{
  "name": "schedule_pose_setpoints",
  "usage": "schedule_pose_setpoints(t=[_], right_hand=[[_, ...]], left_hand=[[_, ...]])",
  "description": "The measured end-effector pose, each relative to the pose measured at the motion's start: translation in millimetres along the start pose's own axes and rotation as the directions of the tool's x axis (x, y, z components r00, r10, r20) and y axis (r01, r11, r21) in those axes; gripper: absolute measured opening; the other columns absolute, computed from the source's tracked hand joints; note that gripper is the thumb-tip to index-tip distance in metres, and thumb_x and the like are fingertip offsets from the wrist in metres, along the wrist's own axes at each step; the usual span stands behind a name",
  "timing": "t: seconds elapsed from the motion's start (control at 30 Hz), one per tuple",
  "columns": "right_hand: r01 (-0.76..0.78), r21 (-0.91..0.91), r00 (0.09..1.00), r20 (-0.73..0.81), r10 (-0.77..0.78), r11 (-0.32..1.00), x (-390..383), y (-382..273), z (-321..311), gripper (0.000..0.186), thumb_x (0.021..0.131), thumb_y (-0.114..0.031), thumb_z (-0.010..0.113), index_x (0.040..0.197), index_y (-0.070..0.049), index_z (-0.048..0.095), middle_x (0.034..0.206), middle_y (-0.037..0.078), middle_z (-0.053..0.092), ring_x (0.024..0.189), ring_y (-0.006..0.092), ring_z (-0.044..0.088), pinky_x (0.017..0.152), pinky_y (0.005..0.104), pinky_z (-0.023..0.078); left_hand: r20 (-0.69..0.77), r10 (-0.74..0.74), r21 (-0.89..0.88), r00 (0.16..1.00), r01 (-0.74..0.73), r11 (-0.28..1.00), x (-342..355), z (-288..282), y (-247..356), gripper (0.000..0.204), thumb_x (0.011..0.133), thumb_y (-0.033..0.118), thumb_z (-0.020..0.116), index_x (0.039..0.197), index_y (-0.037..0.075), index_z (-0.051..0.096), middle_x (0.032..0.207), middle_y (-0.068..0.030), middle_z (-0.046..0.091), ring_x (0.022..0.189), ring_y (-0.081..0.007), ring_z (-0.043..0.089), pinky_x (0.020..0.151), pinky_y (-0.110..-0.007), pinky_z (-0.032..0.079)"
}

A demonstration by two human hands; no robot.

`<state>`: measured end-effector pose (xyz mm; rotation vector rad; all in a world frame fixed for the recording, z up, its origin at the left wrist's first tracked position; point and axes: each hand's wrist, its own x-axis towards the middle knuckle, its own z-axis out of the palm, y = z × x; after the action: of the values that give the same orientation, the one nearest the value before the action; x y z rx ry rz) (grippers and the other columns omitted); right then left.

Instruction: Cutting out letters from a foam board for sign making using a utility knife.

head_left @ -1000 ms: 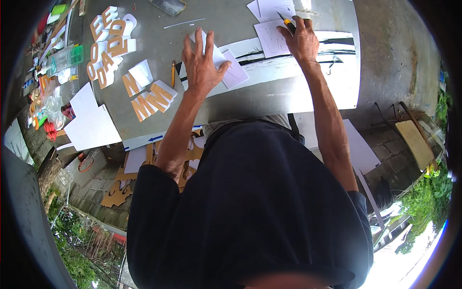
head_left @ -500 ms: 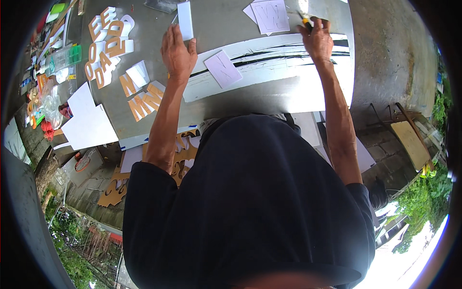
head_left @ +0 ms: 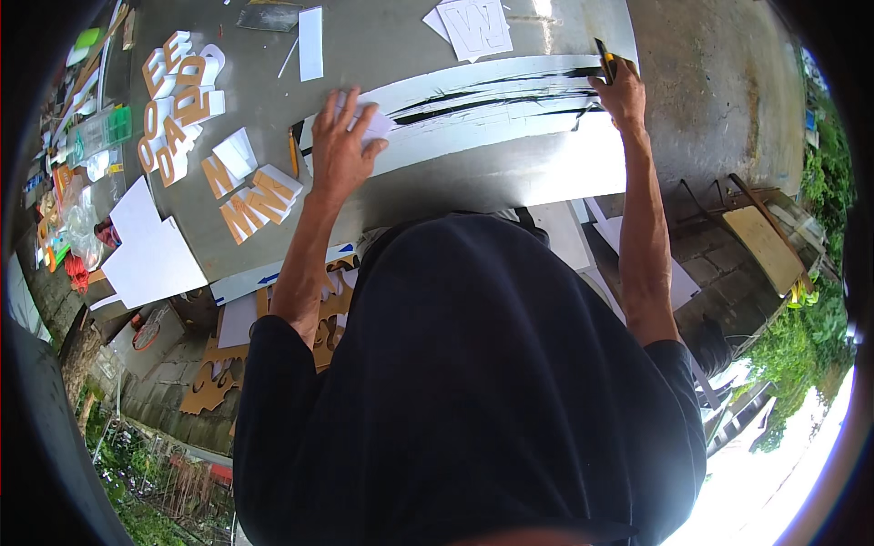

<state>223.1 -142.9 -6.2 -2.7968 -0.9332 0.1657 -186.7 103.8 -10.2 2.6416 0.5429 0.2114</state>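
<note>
Nearest the body, below the table edge and beside the left forearm, brown sheets [head_left: 208,387] show curved openings, which suggests that shapes have already been cut from them.

On the table [head_left: 401,59], the person's two hands are well apart. The left hand [head_left: 340,150] lies palm down with fingers spread over a pale lilac card [head_left: 379,126], which rests on a long white board [head_left: 446,143] scored with black gashes. Most of the card is covered, so whether it bears any cut cannot be told. A pencil [head_left: 293,151] lies just left of the left hand.

The right hand [head_left: 625,98], over the board's far right end, is closed around a yellow-and-black utility knife [head_left: 608,64]. Its tip points away from the person and is well clear of the card.

Left of the left hand sits a small group of brown-and-white letters [head_left: 259,202], with a larger cluster of letters [head_left: 182,107] beyond it; these look already formed. Past the left hand's fingertips lies a narrow white rectangle [head_left: 310,44], seemingly blank.

Farthest out, between the hands, an outlined card [head_left: 475,29] overlaps another sheet. Its letter appears only drawn, so cutting there seems not yet done.
</note>
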Motion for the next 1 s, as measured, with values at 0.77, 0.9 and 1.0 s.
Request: schedule_pose_setpoints(t=[0.77, 0.9, 1.0], right_hand=[[0.341, -0.045, 0.73, 0.642, -0.235, 0.939, -47, -40, -34, 0.065, 0.056, -0.023, 0.094, 0.112, -0.006, 0.066, 0.105, 0.012, 0.072, 0.1, 0.0299, 0.069, 0.088, 0.0413, 0.054], [0.276, -0.075, 0.767, 0.618, -0.172, 0.958, -66, -53, -65, 0.043, 0.071, -0.015, 0.087, 0.107, -0.007, 0.067, 0.1, 0.011, 0.074, 0.087, 0.0297, 0.072, 0.08, 0.0414, 0.055], [0.331, 0.032, 0.89, 0.32, -0.324, 0.943, -95, -63, -94, 0.032, 0.077, -0.011, 0.082, 0.105, -0.008, 0.067, 0.102, 0.009, 0.074, 0.088, 0.0287, 0.073, 0.078, 0.0414, 0.056]], left_hand=[[0.006, 0.105, 0.079, 0.994, -0.105, 0.991, 22, -13, 2, 0.1, 0.064, 0.019, 0.091, 0.152, 0.016, 0.042, 0.136, -0.0073, 0.064, 0.136, -0.0307, 0.047, 0.113, -0.05, 0.034], [-0.07, 0.156, 0.148, 0.985, -0.145, 0.978, 31, -24, 7, 0.086, 0.065, 0.019, 0.09, 0.143, 0.014, 0.053, 0.136, -0.0041, 0.063, 0.128, -0.0276, 0.052, 0.112, -0.048, 0.035], [-0.169, 0.187, 0.093, 0.968, -0.173, 0.98, 36, -48, 8, 0.054, 0.069, 0.019, 0.086, 0.119, 0.012, 0.07, 0.113, 0.0, 0.071, 0.11, -0.0215, 0.059, 0.101, -0.042, 0.039]])
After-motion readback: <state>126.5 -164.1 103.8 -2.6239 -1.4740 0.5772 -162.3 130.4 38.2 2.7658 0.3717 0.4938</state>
